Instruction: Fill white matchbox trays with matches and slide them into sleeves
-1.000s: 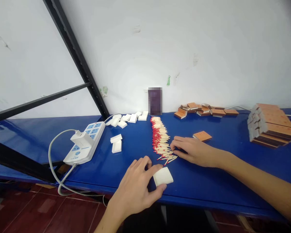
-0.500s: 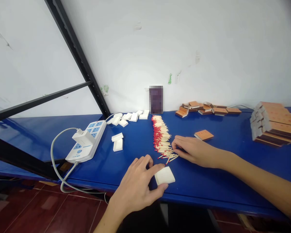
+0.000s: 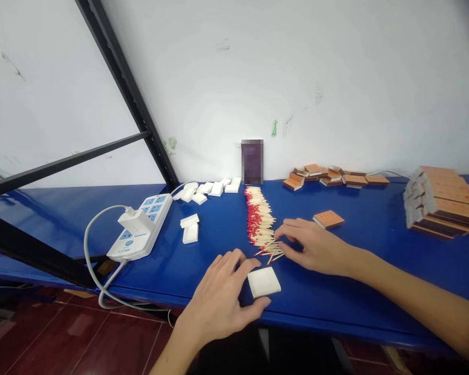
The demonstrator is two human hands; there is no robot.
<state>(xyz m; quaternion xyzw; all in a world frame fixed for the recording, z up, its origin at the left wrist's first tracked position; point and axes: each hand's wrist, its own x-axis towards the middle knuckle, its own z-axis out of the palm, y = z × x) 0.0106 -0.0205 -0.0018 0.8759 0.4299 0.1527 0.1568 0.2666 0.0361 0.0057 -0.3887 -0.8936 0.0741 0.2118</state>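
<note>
On the blue shelf top near its front edge lies a white matchbox tray (image 3: 264, 282). My left hand (image 3: 223, 289) brackets it, thumb at the near edge and index finger at the far left edge. A long heap of red-tipped matchsticks (image 3: 260, 216) stretches from the wall toward me. At its near right end my right hand (image 3: 310, 245) has thumb and index finger curled around the ends of a few matchsticks; the exact grip is partly hidden. Several loose matchsticks (image 3: 271, 254) lie askew just beyond the tray.
Two white trays (image 3: 190, 233) lie left, with more white trays (image 3: 216, 188) by the wall. One orange matchbox sleeve (image 3: 329, 219) sits beyond my right hand; several sleeves (image 3: 354, 180) and a stacked block (image 3: 449, 200) stand right. A power strip (image 3: 144, 229) with cables lies left.
My right hand has shifted slightly left at the matchstick ends, with thumb and index finger a little differently placed. The white tray has moved slightly left under my left hand.
</note>
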